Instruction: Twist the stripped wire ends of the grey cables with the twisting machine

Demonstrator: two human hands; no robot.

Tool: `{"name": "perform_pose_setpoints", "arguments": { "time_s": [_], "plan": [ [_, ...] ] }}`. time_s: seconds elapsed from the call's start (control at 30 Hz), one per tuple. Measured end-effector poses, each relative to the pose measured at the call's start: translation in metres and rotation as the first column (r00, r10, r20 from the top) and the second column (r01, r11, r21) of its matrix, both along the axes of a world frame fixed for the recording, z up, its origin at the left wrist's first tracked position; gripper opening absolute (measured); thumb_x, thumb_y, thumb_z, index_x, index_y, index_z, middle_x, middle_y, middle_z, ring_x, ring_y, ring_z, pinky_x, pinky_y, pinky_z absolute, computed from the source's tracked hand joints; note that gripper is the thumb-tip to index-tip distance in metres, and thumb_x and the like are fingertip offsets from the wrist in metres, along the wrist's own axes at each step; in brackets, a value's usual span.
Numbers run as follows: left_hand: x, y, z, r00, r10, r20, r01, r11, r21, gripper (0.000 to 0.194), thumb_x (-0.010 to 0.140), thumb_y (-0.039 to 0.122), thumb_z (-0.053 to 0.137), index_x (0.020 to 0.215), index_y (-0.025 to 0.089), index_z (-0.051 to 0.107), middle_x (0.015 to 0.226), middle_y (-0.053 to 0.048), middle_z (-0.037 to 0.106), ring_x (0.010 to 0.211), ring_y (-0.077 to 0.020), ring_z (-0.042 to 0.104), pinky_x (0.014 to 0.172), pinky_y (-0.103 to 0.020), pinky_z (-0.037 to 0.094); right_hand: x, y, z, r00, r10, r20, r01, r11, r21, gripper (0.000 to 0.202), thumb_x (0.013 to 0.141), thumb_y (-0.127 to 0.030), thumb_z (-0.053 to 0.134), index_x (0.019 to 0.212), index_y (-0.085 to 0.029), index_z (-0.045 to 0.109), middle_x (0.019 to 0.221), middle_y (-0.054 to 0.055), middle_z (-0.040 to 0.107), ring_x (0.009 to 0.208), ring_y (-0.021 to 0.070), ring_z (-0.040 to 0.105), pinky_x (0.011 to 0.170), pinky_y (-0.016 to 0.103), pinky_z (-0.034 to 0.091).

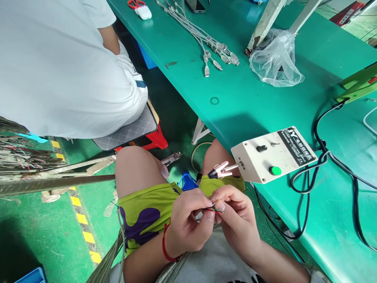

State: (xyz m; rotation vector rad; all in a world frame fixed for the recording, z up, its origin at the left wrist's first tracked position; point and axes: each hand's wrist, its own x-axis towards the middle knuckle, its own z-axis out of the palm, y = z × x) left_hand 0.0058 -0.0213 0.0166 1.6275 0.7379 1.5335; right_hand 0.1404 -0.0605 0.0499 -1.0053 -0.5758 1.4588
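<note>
Above my lap, my left hand (191, 220) pinches the end of a cable whose thin coloured wires (216, 210) fan out, red, green and black among them. My right hand (237, 216) meets it there, thumb and fingertips closed on the wire ends. The rest of this cable is mostly hidden by my hands. A bundle of grey cables (113, 251) lies beside my left thigh. Just beyond my right hand, a clip with a black tip (218, 171) sticks out from a white control box (272, 155) with a green button.
On the green table (188, 74) lie several cables with USB plugs (218, 47), a plastic bag (277, 59) and a phone (196, 6). Black cords (309, 184) loop at the right. A person in white (67, 70) sits on a stool (129, 129) at the left, near heaped wires (23, 153).
</note>
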Motion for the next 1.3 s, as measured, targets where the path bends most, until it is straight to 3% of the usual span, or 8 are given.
{"name": "perform_pose_setpoints", "arguments": {
  "time_s": [0.17,0.3,0.57,0.73,0.97,1.3],
  "plan": [
    [-0.001,0.0,-0.001,0.999,0.015,-0.044,-0.014,0.999,0.031,0.005,0.113,0.025,0.068,0.118,0.023,0.069,0.083,0.0,0.076,0.058,-0.0134,0.062,0.063,-0.028,0.055,-0.006,0.006,0.011,0.982,-0.004,-0.188,-0.006,0.999,-0.051,0.013,0.098,-0.04,0.096,0.095,-0.028,0.093,0.06,-0.007,0.05,0.055,0.006,0.035,0.059,0.016,0.038],
    [0.0,-0.001,-0.002,0.999,0.017,-0.039,-0.016,1.0,0.016,0.006,0.113,0.023,0.069,0.119,0.023,0.07,0.078,0.002,0.071,0.056,-0.0129,0.057,0.062,-0.029,0.052,-0.008,0.009,0.015,0.955,0.028,-0.296,-0.051,0.996,-0.071,0.013,0.1,-0.039,0.095,0.095,-0.027,0.093,0.06,-0.009,0.037,0.055,0.0059,0.024,0.056,0.016,0.028],
    [-0.002,-0.001,-0.004,0.999,-0.004,-0.039,0.004,1.0,0.007,0.01,0.113,0.02,0.068,0.122,0.024,0.069,0.076,0.003,0.066,0.058,-0.0146,0.056,0.06,-0.031,0.048,-0.008,0.009,0.011,0.96,0.033,-0.278,-0.061,0.994,-0.092,0.016,0.096,-0.04,0.098,0.097,-0.027,0.09,0.061,-0.01,0.039,0.054,0.006,0.022,0.055,0.017,0.027],
    [-0.003,-0.001,-0.004,0.999,-0.009,-0.051,0.01,1.0,0.009,0.013,0.114,0.022,0.067,0.127,0.024,0.07,0.082,0.001,0.073,0.061,-0.0152,0.059,0.062,-0.031,0.05,-0.009,0.009,0.009,0.965,-0.003,-0.263,-0.033,0.991,-0.132,0.025,0.086,-0.036,0.106,0.09,-0.025,0.084,0.064,-0.009,0.047,0.057,0.0069,0.024,0.058,0.018,0.031],
    [-0.002,0.001,-0.005,0.999,-0.025,-0.032,0.026,0.999,0.034,0.013,0.114,0.018,0.066,0.127,0.022,0.069,0.092,-0.001,0.08,0.063,-0.0137,0.059,0.064,-0.03,0.051,-0.008,0.008,0.009,0.962,-0.002,-0.272,-0.045,0.985,-0.165,0.031,0.086,-0.035,0.105,0.081,-0.022,0.078,0.055,-0.012,0.04,0.052,0.0062,0.02,0.054,0.019,0.027],
    [-0.001,0.0,-0.005,1.0,-0.027,-0.012,0.026,0.999,-0.025,0.015,0.108,0.018,0.071,0.12,0.027,0.069,0.074,0.004,0.064,0.059,-0.0154,0.057,0.06,-0.03,0.048,-0.006,0.009,0.003,0.977,-0.034,-0.212,-0.005,0.983,-0.183,0.031,0.083,-0.044,0.107,0.081,-0.024,0.084,0.045,-0.012,0.039,0.049,0.0074,0.019,0.052,0.023,0.02]
  ]
}}
